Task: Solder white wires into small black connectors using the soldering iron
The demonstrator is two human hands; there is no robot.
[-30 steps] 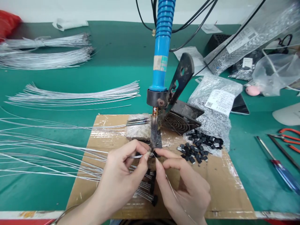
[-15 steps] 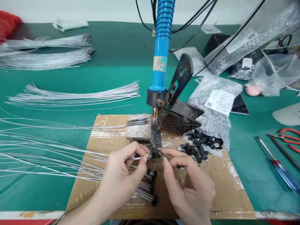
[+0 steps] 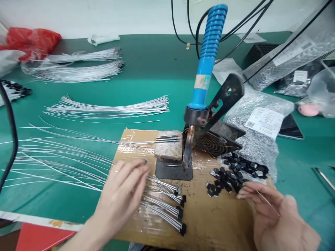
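My left hand [image 3: 127,188] is over several thin white wires [image 3: 90,165], its fingers loosely stretched and partly apart, a little blurred. Black connectors [image 3: 180,213] cap the right ends of these wires, just beyond my fingertips. My right hand [image 3: 281,216] is at the edge of a pile of loose black connectors [image 3: 230,172], fingertips touching or almost touching it. A thin solder wire [image 3: 268,202] runs across its fingers to the thumb side. Whether the fingertips also pinch a connector, I cannot tell. A blue-handled soldering iron [image 3: 195,104] stands tip down in a black holder between the hands.
A cardboard sheet [image 3: 209,223] lies under the work. Behind sit a pale block [image 3: 167,153] bearing wire ends, a small fan [image 3: 214,139] and a plastic bag [image 3: 261,139]. White wire bundles [image 3: 112,106] lie back left. A screwdriver [image 3: 324,177] is at right.
The hands have parted from beside the iron's tip: left moved left over the wires, right moved right to the connector pile. The left fingers have loosened from their pinch. The view has shifted left.
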